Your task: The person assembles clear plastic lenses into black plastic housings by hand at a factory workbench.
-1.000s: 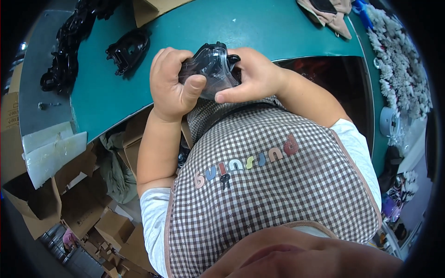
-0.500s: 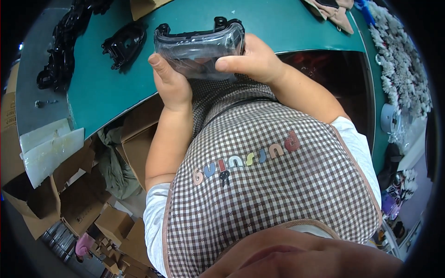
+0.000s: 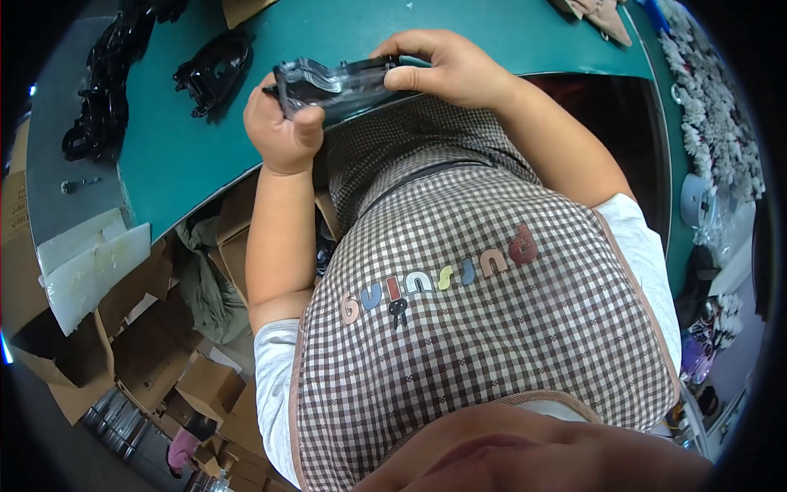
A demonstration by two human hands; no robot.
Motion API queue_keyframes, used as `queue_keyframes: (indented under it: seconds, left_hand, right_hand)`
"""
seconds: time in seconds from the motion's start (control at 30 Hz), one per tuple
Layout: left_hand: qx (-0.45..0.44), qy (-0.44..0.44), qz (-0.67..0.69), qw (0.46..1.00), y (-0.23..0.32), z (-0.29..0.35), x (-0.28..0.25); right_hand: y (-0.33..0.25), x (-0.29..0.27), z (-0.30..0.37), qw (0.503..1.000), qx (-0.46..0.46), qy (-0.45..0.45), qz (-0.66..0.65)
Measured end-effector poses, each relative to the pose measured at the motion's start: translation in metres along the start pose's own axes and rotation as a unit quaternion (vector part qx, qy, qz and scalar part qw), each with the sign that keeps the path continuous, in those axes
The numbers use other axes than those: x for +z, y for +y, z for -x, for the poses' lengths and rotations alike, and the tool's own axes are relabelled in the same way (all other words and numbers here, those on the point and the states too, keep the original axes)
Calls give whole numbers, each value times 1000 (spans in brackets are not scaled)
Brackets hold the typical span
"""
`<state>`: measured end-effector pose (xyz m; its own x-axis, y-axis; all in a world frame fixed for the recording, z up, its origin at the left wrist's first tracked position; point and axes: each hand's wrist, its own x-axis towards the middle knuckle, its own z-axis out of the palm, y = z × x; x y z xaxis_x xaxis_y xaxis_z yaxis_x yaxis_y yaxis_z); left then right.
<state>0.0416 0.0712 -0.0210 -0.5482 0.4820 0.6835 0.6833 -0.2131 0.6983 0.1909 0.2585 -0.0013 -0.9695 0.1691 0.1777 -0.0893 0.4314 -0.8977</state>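
Between my two hands is a vehicle headlight [image 3: 348,86] with a clear lens and a black housing, tilted over the near edge of the green table. My left hand [image 3: 283,127] grips its left end, thumb in front and fingers behind. At the other end my right hand [image 3: 447,70] is closed on it, thumb along the near side and fingers over the top. A loose black plastic housing [image 3: 215,74] with an opening in it lies on the table, left of and beyond my left hand.
Several black plastic parts [image 3: 102,98] form a row at the table's left end, near a small metal piece [image 3: 78,185]. White foam sheets [image 3: 97,266] stick out at the near left corner. Cardboard boxes [image 3: 205,385] stand below. A person in pink [image 3: 182,449] is far off, lower left.
The headlight has been turned so its broad lens face no longer shows and its narrow side does. My left hand has shifted a little left; my right hand has moved slightly up.
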Motion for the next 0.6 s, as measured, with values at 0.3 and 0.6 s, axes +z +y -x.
queue_keyframes:
  seconds: [0.3, 0.6]
  left_hand:
    - [49, 33, -45, 997, -12, 9, 4]
    - [-49, 127, -90, 987, -12, 6, 17]
  right_hand:
    - [9, 7, -5, 972, 94, -23, -212]
    - [-11, 15, -10, 976, -77, 150, 136]
